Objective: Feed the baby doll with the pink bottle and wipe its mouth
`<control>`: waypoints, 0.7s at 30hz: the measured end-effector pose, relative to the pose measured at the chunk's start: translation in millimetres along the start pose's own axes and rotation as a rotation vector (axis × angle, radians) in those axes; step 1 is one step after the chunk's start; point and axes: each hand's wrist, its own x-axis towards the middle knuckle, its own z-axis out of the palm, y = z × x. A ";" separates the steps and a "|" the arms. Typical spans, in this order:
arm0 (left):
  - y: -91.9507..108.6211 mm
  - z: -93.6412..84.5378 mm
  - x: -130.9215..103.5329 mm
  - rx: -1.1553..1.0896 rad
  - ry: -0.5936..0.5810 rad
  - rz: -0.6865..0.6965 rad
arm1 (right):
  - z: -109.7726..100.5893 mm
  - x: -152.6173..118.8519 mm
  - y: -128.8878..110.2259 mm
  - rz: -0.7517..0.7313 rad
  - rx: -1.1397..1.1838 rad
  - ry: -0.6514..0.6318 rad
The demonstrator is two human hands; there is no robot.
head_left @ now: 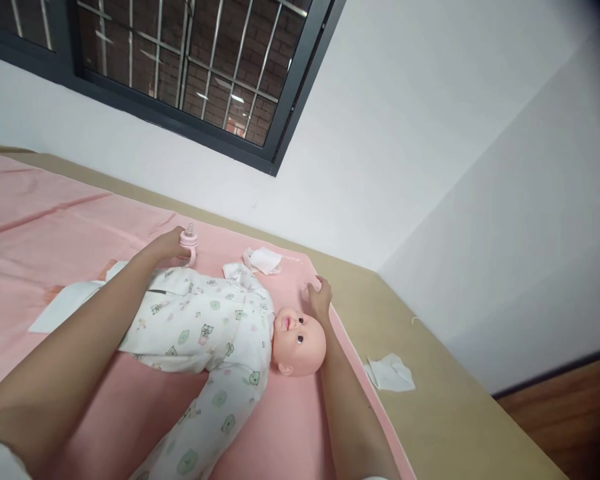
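Doll (pixel 195 320): my landmark; on its back on pink mat (pixel 75 207), face up, head to R of my view, pale top w/ animal print.
L hand (pixel 171 245): just beyond doll's torso, my view; fingers wrapped, clamped on bottle (pixel 189 240).
Bottle: pink, nipple up, handle on side, approx upright; past doll's torso, in L hand.
R hand (pixel 322 297): just beyond doll's head, forearm alongside head; fingers together on small see-through item (pixel 311 291).
Small item: near doll's head, mostly covered by fingers; can't ID it from my end.
Tissue (pixel 266 261): white, crumpled, on mat btwn the hands, near doll's far sleeve.
White cloth (pixel 392 373): R of doll's head, well apart, mostly on tan surface (pixel 350 270).
White sheet (pixel 65 303): at doll's leg end, partly behind L forearm.
Window (pixel 177 119): dark frame, bars behind glass; I see it in white wall (pixel 310 207) beyond doll.
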 end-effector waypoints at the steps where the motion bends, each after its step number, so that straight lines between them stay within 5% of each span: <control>1: 1.7 -0.3 -0.6 0.007 0.006 0.014 | 2.5 -3.8 4.9 0.037 -0.017 0.018; 8: 39.9 -14.8 -12.6 0.046 0.139 0.138 | 3.8 -12.7 15.9 0.179 -0.026 0.070; 15: 85.8 -18.7 -38.5 -0.024 0.154 0.413 | -15.3 0.9 -13.1 0.187 0.164 0.084; 18: 103.5 -16.3 -51.7 -0.028 0.103 0.509 | -27.4 4.1 -46.4 0.129 0.366 -0.034; 21: 119.3 -15.1 -65.3 0.006 0.036 0.584 | -45.2 -4.8 -92.9 0.050 0.586 -0.311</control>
